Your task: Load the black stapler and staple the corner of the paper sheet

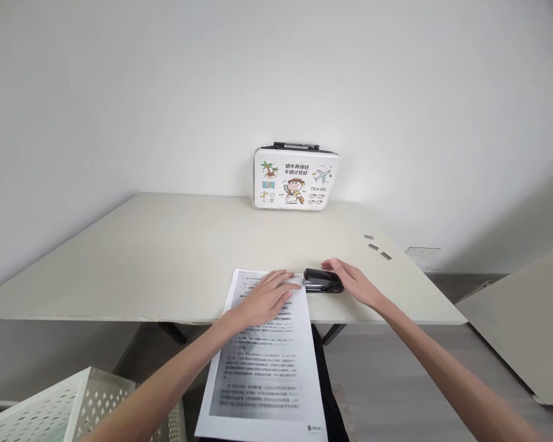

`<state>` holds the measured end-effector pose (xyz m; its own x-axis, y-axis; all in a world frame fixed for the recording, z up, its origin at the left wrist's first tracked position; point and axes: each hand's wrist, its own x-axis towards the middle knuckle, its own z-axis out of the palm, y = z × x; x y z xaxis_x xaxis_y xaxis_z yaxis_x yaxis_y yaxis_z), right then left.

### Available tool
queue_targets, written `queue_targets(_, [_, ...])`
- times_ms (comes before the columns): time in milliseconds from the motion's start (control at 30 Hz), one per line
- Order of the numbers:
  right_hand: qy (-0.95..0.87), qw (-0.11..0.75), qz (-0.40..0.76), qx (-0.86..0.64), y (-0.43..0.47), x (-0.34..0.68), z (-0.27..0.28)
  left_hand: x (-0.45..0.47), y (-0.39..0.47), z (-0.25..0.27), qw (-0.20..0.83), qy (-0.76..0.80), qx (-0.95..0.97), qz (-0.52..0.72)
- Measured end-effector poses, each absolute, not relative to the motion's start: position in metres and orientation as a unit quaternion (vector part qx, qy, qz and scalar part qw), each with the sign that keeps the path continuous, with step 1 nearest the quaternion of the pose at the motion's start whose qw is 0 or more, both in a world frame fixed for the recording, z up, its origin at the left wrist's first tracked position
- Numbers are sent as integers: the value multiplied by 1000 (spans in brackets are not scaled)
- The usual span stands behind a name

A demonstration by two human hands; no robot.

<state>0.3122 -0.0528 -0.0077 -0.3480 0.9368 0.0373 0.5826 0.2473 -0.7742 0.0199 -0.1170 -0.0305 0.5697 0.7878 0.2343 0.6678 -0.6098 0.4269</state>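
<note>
A printed sheet of paper (pixel 258 368) lies partly on the table and hangs over its front edge towards me. My left hand (pixel 271 298) rests on the upper part of the sheet, fingers stretched out towards the right edge. Beside that edge is a black stapler (pixel 322 280), its front end at the paper's upper right corner. Whether the paper sits between its jaws I cannot tell. My right hand (pixel 347 279) grips the stapler's rear end, with fingers on the far side.
At the back of the table (pixel 175 245) a white cartoon-printed case (pixel 296 179) leans near the wall. Several staple strips (pixel 373 247) lie at the right. A white perforated basket (pixel 99 399) stands at lower left. The table's front edge runs under the sheet.
</note>
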Motion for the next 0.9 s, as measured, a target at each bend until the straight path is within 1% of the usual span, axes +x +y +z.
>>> queue_targets(167, [-769, 232, 274, -529, -40, 275, -2, 23, -122, -35, 107, 396, 889, 204])
queue_targets(300, [-782, 177, 255, -540, -32, 252, 5, 25, -126, -36, 85, 399, 895, 181])
queue_targets(433, [-789, 129, 239, -552, -28, 244, 11, 27, -127, -34, 84, 397, 899, 164])
queue_targets(633, [-781, 112, 248, -563, -32, 243, 16, 30, -128, -32, 88, 395, 900, 164])
queue_targets(900, [-791, 76, 220, -566, -33, 239, 17, 33, -130, -31, 96, 406, 895, 156])
